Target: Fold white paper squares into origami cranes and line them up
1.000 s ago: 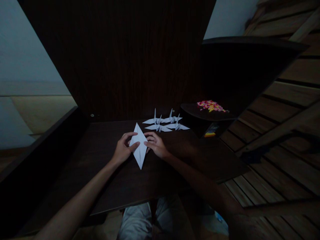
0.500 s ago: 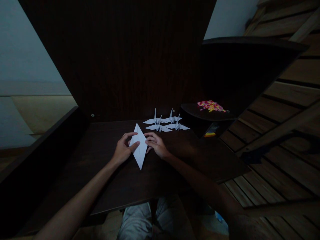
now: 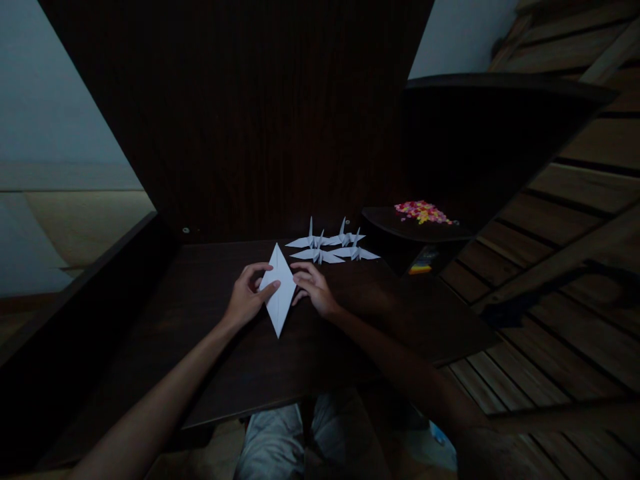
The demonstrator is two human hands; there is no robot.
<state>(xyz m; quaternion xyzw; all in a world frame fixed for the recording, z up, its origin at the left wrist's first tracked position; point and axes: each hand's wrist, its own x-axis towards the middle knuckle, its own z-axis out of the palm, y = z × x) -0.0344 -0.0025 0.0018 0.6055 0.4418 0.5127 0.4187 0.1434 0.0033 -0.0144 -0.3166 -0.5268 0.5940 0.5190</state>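
A white sheet of origami paper (image 3: pixel 281 297), folded into a tall diamond with a crease down its middle, is held just above the dark desk. My left hand (image 3: pixel 246 293) pinches its left corner, thumb lying on the front face and fingers partly behind. At the right corner, my right hand (image 3: pixel 314 288) holds the edge between curled fingers and thumb. Behind my right hand, several folded white paper cranes (image 3: pixel 318 255) stand close together in two rows, wings spread and necks up.
The dark wooden desk (image 3: pixel 225 380) has a raised side panel (image 3: pixel 85 287) on the left and a tall back panel. On a small rounded shelf (image 3: pixel 385 223) at right lies a pile of pink and yellow bits (image 3: pixel 423 212). Wooden slats (image 3: pixel 575 267) stand further right.
The folded paper has turned slightly, its top tip moving right and its bottom tip left, so it stands straighter. My right hand has shifted a little. The cranes have not moved.
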